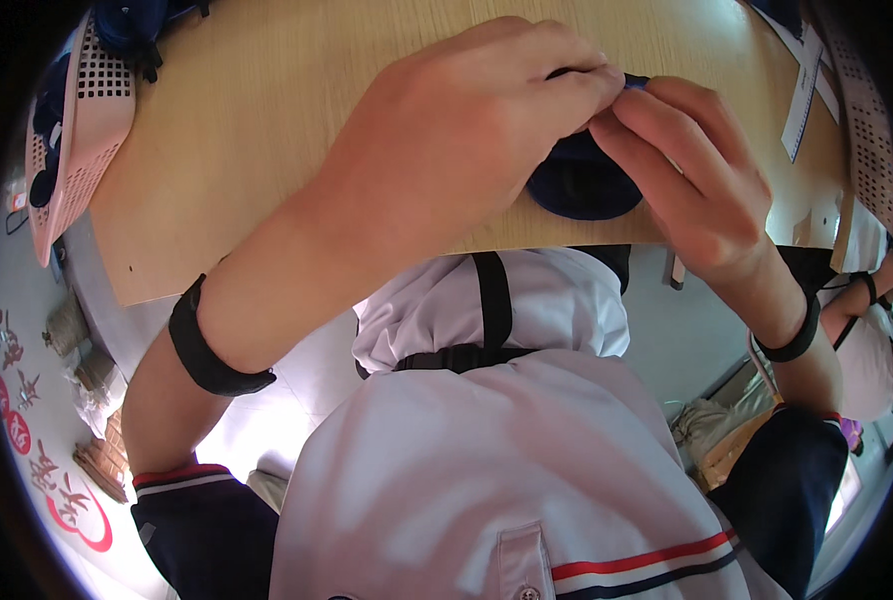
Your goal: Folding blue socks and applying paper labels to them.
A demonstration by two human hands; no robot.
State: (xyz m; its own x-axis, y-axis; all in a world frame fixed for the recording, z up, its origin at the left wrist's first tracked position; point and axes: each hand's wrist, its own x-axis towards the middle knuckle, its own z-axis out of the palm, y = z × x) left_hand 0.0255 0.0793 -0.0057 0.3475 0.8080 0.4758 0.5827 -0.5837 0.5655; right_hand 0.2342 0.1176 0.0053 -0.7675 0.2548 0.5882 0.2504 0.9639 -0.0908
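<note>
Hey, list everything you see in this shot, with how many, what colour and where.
dark blue fabric piece: one, navy, at the table's near edge, pinched between both hands
table: one, light wood, across the top
perforated basket: one, pale pink, on the table's left corner, holding dark items
second perforated basket: one, pale, at the right edge
paper strip: one, white, upper right on the table
another person's arm: one, far right
wristbands: two, black, one on each wrist
left hand: gripping the fabric from the left
right hand: pinching its top edge

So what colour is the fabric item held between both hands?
Dark navy fabric item, best seen in the head view.
</note>
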